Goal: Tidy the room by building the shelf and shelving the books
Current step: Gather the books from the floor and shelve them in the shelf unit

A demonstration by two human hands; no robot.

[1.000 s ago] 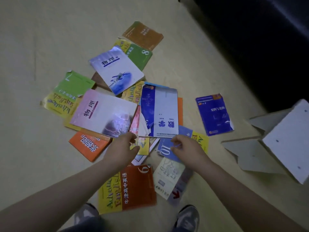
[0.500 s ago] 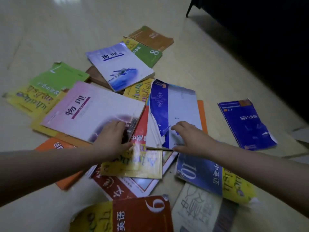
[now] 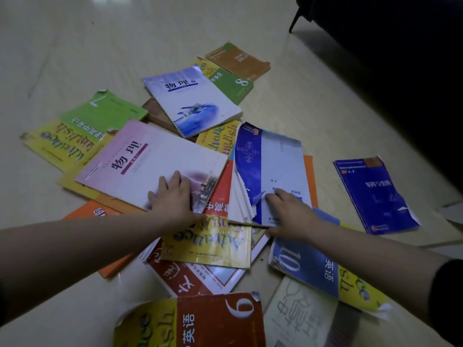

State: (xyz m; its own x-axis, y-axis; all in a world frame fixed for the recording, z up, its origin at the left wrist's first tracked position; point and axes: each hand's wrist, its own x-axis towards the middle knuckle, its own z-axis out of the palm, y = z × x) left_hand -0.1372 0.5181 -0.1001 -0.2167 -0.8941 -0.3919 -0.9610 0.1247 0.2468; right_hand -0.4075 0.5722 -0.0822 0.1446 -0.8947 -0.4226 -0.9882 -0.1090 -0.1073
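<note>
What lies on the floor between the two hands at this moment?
In the head view, a strip of red-covered book lies between the left hand and the right hand, next to the white page edges of the torn blue-and-white book.

Left hand (image 3: 172, 199) reached pink book (image 3: 140, 166); right hand (image 3: 293, 211) reached blue book (image 3: 275, 161).

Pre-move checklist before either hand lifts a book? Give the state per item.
1. Left hand on pink book: ok, fingers flat on its cover.
2. Right hand grip on blue-and-white book: cannot tell; fingers on the cover, thumb at its near edge.
3. Pink book uncovered: ok, no book lies on it.
4. Blue-and-white book cover sound: not ok, torn along one edge.
5. Books off the floor: not ok, all in view lie scattered there.
</note>
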